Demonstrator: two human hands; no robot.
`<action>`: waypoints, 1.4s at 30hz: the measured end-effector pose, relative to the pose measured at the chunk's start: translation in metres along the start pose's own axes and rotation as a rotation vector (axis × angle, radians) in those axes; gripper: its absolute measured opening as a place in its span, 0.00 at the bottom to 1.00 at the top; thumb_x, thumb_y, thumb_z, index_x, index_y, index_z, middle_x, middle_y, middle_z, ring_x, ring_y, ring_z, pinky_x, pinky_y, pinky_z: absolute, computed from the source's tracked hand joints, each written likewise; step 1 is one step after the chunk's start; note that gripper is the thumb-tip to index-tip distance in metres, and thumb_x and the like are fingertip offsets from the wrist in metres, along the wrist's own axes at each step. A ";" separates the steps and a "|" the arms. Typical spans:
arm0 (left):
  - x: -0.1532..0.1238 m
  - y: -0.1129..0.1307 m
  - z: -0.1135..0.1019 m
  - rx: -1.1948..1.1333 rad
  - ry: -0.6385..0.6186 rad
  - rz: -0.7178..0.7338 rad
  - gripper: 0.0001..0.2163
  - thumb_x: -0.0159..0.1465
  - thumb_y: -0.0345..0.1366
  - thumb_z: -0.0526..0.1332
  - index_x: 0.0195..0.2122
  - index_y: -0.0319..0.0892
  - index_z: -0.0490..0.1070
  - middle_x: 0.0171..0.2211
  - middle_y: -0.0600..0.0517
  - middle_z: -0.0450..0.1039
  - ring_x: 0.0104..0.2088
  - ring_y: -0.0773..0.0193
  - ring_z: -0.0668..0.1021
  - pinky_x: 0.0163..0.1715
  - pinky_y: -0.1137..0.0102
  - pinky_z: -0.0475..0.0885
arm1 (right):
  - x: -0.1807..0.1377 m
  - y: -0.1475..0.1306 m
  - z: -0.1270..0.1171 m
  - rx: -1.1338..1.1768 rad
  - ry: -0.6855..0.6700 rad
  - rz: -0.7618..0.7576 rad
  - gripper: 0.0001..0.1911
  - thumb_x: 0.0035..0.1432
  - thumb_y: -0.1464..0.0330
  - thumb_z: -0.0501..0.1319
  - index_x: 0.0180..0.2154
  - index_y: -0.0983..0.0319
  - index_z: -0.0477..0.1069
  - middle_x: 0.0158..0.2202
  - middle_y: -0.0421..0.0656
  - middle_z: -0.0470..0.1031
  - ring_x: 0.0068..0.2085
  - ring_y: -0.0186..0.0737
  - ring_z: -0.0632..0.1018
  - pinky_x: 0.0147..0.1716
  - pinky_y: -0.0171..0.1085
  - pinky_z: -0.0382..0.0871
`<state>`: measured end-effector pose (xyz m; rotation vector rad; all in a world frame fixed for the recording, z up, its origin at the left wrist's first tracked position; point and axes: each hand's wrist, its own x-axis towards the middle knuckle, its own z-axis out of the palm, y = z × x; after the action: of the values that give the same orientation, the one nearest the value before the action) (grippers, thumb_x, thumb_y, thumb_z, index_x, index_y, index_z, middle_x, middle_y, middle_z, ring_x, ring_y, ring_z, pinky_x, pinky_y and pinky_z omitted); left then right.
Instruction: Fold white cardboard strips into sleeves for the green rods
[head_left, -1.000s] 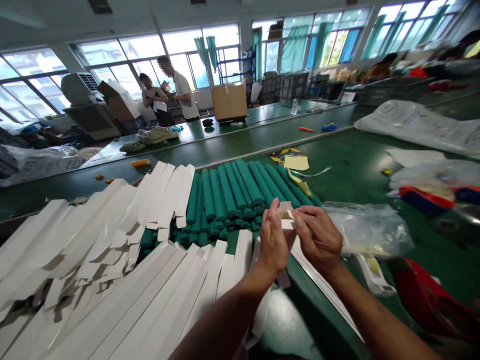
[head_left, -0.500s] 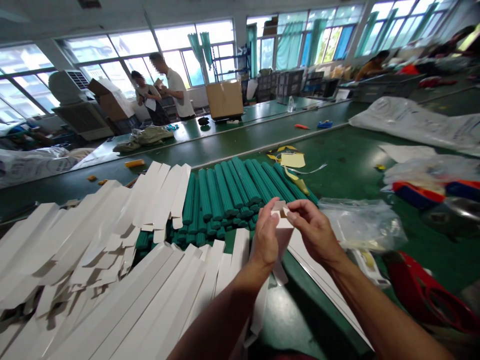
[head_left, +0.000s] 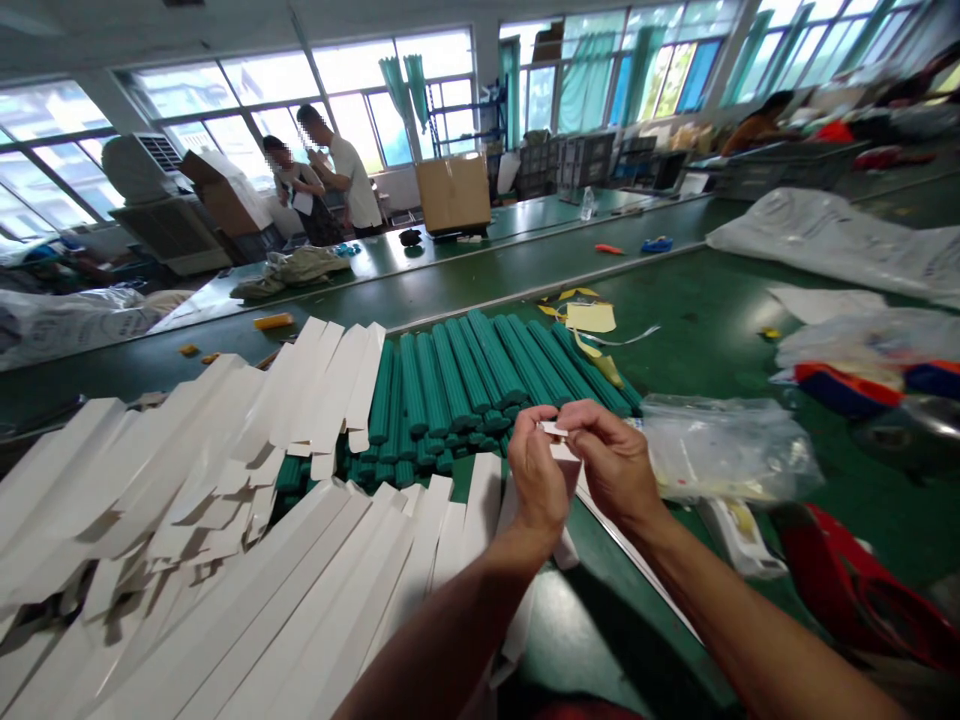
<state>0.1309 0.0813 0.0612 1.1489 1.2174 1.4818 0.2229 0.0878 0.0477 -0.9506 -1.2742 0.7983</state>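
Observation:
My left hand point(head_left: 536, 478) and my right hand point(head_left: 611, 462) are both closed on the top end of a long white cardboard box point(head_left: 564, 452), held upright over the table's near edge. The fingertips of both hands pinch its small end flap. Just beyond my hands lies a row of green ribbed rods point(head_left: 480, 385). To the left, flat white box blanks point(head_left: 225, 540) are spread out in overlapping rows.
A clear plastic bag point(head_left: 724, 450) lies right of my hands, with red and blue items point(head_left: 847, 385) and a red object point(head_left: 862, 600) beyond. Yellow paper scraps point(head_left: 589, 320) sit behind the rods. Two people point(head_left: 326, 190) stand far back by a cardboard carton point(head_left: 454, 195).
The hands have drawn closer together on the box end, and the flap that stood open now lies folded down under my fingertips.

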 end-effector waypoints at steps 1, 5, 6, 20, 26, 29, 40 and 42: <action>-0.001 -0.003 -0.001 -0.022 0.016 -0.011 0.14 0.67 0.38 0.46 0.39 0.40 0.70 0.37 0.48 0.74 0.39 0.61 0.76 0.40 0.68 0.70 | 0.000 0.000 -0.003 -0.061 -0.026 -0.057 0.06 0.54 0.73 0.59 0.31 0.59 0.75 0.35 0.40 0.73 0.40 0.38 0.73 0.42 0.38 0.66; -0.005 -0.022 -0.008 -0.092 0.023 0.006 0.24 0.70 0.52 0.43 0.52 0.39 0.65 0.42 0.46 0.73 0.40 0.61 0.77 0.44 0.65 0.72 | 0.009 -0.012 -0.018 -0.220 -0.215 -0.140 0.07 0.60 0.68 0.60 0.33 0.60 0.77 0.37 0.44 0.75 0.42 0.40 0.75 0.43 0.40 0.67; -0.006 -0.027 -0.010 -0.078 -0.015 0.046 0.25 0.69 0.54 0.47 0.56 0.39 0.62 0.43 0.46 0.73 0.41 0.60 0.77 0.45 0.64 0.72 | 0.014 -0.017 -0.022 -0.244 -0.280 -0.131 0.07 0.61 0.67 0.60 0.33 0.61 0.77 0.37 0.44 0.74 0.41 0.40 0.75 0.42 0.39 0.68; -0.018 -0.036 -0.011 0.076 -0.182 0.187 0.37 0.52 0.31 0.67 0.62 0.43 0.52 0.55 0.43 0.70 0.55 0.54 0.74 0.56 0.60 0.70 | 0.075 -0.061 -0.028 -0.231 -1.119 0.286 0.09 0.51 0.74 0.60 0.36 0.61 0.65 0.32 0.35 0.68 0.30 0.30 0.67 0.27 0.28 0.62; -0.021 -0.040 -0.012 0.177 -0.151 0.239 0.39 0.54 0.33 0.67 0.63 0.40 0.48 0.50 0.42 0.72 0.55 0.52 0.75 0.55 0.60 0.70 | 0.068 -0.075 -0.017 -0.686 -1.060 0.062 0.09 0.43 0.79 0.59 0.26 0.61 0.61 0.27 0.36 0.63 0.28 0.31 0.63 0.25 0.30 0.54; -0.022 -0.044 -0.012 0.176 -0.169 0.253 0.40 0.54 0.32 0.67 0.64 0.41 0.46 0.51 0.42 0.71 0.54 0.52 0.75 0.54 0.60 0.71 | 0.068 -0.082 -0.015 -0.830 -1.086 -0.020 0.09 0.43 0.80 0.59 0.25 0.62 0.65 0.28 0.39 0.66 0.29 0.32 0.65 0.27 0.32 0.55; -0.026 -0.058 -0.013 0.164 -0.125 0.258 0.41 0.52 0.31 0.67 0.63 0.42 0.46 0.56 0.40 0.68 0.57 0.51 0.74 0.57 0.57 0.70 | 0.068 -0.072 -0.018 -0.737 -1.023 0.126 0.07 0.47 0.76 0.60 0.25 0.61 0.63 0.22 0.35 0.64 0.24 0.30 0.63 0.22 0.31 0.50; -0.027 -0.059 -0.013 0.183 -0.107 0.241 0.40 0.52 0.32 0.68 0.62 0.43 0.47 0.54 0.40 0.68 0.54 0.51 0.75 0.56 0.56 0.71 | 0.065 -0.067 -0.019 -0.672 -0.973 0.215 0.08 0.48 0.72 0.61 0.24 0.61 0.62 0.20 0.34 0.62 0.23 0.29 0.62 0.20 0.31 0.50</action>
<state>0.1269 0.0607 -0.0014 1.5226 1.1920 1.4846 0.2495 0.1163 0.1344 -1.2964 -2.4128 1.0811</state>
